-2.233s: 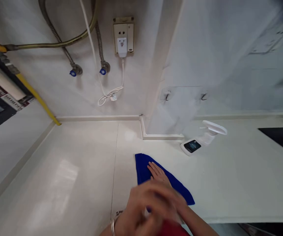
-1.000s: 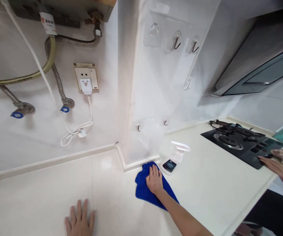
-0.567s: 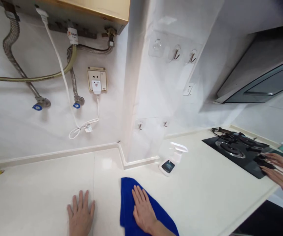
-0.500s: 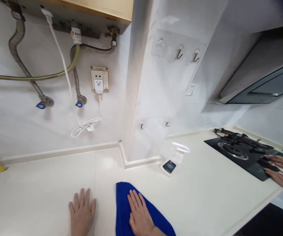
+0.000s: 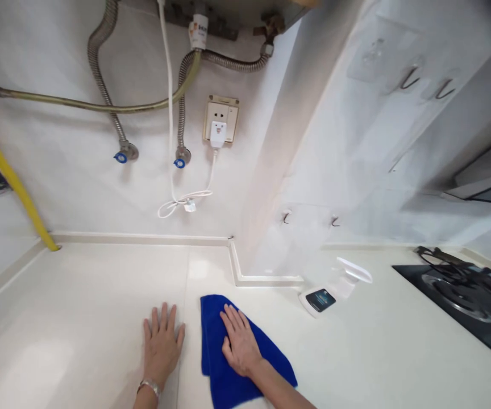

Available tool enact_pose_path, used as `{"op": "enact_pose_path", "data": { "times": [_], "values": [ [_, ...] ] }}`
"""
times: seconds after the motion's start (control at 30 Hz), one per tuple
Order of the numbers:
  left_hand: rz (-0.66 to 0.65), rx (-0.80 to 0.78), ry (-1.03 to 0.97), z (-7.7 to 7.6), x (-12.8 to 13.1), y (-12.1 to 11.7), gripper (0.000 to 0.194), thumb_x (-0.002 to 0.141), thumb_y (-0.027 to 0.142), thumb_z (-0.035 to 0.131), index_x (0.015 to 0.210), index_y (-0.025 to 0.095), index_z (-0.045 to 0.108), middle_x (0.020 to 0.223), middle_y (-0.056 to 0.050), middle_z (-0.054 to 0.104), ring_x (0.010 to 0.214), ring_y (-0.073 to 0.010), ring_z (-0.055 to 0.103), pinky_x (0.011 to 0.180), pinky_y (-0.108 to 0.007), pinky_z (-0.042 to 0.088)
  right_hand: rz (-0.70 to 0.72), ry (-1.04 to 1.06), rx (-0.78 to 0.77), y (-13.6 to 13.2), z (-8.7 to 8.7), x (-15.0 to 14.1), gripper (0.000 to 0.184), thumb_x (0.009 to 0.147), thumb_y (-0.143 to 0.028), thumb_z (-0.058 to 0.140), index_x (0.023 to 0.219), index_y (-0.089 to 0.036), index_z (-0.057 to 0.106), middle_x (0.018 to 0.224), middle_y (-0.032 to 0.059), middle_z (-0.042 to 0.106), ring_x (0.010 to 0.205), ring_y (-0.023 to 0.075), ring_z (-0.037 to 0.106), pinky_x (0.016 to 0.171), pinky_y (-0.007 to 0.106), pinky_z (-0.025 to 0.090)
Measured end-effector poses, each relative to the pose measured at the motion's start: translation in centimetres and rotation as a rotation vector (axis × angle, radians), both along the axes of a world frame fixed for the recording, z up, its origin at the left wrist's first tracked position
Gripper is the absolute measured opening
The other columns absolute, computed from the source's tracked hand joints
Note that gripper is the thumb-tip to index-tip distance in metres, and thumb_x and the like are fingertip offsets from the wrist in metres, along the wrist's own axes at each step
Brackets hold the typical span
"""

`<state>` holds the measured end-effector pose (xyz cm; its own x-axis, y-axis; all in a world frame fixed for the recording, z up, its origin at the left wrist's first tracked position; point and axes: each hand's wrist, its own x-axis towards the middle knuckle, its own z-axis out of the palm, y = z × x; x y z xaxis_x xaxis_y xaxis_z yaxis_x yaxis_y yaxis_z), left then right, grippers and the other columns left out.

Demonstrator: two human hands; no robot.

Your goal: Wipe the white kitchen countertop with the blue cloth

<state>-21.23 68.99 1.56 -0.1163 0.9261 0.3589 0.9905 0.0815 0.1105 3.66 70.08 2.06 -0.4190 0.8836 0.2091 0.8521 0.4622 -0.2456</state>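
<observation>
A blue cloth lies spread on the pale countertop, with one fold along its left side. My right hand rests flat on top of it, fingers stretched out and pressed to the fabric. To the left, my left hand lies palm down on the bare counter with its fingers spread, touching no object. A bracelet or watch band circles that wrist. Beyond the cloth, a white spray bottle with a dark label stands by the wall corner.
A black gas stove is set into the counter on the right. On the wall are flexible metal hoses, a socket with a white plug, and clear hooks. At left a yellow pipe enters the counter.
The view has swung left, so the stove sits further right and the other person's hands are out of frame. Both my hands and the cloth lie closer together in the picture.
</observation>
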Motion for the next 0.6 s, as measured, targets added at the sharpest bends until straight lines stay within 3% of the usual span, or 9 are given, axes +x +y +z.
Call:
{"op": "enact_pose_path", "data": {
  "times": [0.07,0.17,0.27,0.37,0.5,0.6],
  "values": [
    [-0.001,-0.006,-0.014,0.0,0.0,0.0,0.057,0.095,0.042,0.038,0.147,0.018,0.044,0.158,-0.015,0.040,0.147,-0.0421,0.030,0.119,-0.065,0.025,0.023,0.001,0.024,1.7,0.2,-0.1,0.052,0.094,-0.045,0.058,0.141,-0.025,0.049,0.155,0.0102,0.039,0.140,0.0305,0.039,0.117,0.059,0.032],
    [0.001,-0.002,-0.034,0.0,0.0,-0.2,0.056,0.095,0.041,0.038,0.146,0.019,0.044,0.158,-0.013,0.041,0.147,-0.0405,0.032,0.119,-0.064,0.026,0.056,0.019,0.042,2.8,0.4,-0.1,0.044,0.094,-0.046,0.060,0.132,-0.023,0.055,0.144,0.0104,0.049,0.128,0.0276,0.051,0.109,0.055,0.044],
    [0.001,0.017,-0.053,0.0,-0.3,-0.4,0.054,0.096,0.040,0.037,0.146,0.020,0.044,0.158,-0.012,0.041,0.147,-0.0393,0.031,0.120,-0.063,0.027,0.074,0.045,0.065,2.3,0.5,0.4,0.045,0.094,-0.044,0.060,0.133,-0.022,0.054,0.143,0.0107,0.050,0.126,0.0273,0.052,0.107,0.055,0.047],
    [0.007,0.015,-0.080,-0.3,-0.6,-0.3,0.052,0.096,0.038,0.036,0.144,0.021,0.048,0.156,-0.010,0.044,0.147,-0.0386,0.033,0.119,-0.063,0.029,0.070,0.068,0.084,0.6,0.2,1.8,0.045,0.099,-0.036,0.047,0.143,-0.026,0.047,0.148,0.0103,0.049,0.134,0.0266,0.049,0.111,0.054,0.046],
    [0.065,0.023,-0.142,0.2,1.5,-0.3,0.048,0.096,0.033,0.036,0.132,0.014,0.061,0.145,-0.018,0.055,0.142,-0.0407,0.040,0.115,-0.065,0.036,0.046,0.213,0.164,-3.5,-2.1,7.2,0.046,0.098,-0.025,0.037,0.142,-0.030,0.050,0.141,0.0067,0.058,0.132,0.0227,0.054,0.104,0.044,0.056],
    [-0.123,0.100,-0.153,1.2,6.4,-0.8,0.046,0.097,0.035,0.039,0.138,0.020,0.055,0.150,-0.014,0.051,0.146,-0.0348,0.036,0.117,-0.061,0.036,-0.002,0.306,0.231,-7.6,-4.4,13.8,0.041,0.096,-0.023,0.040,0.129,-0.028,0.062,0.130,0.0075,0.066,0.123,0.0252,0.061,0.100,0.045,0.058]
  ]
}}
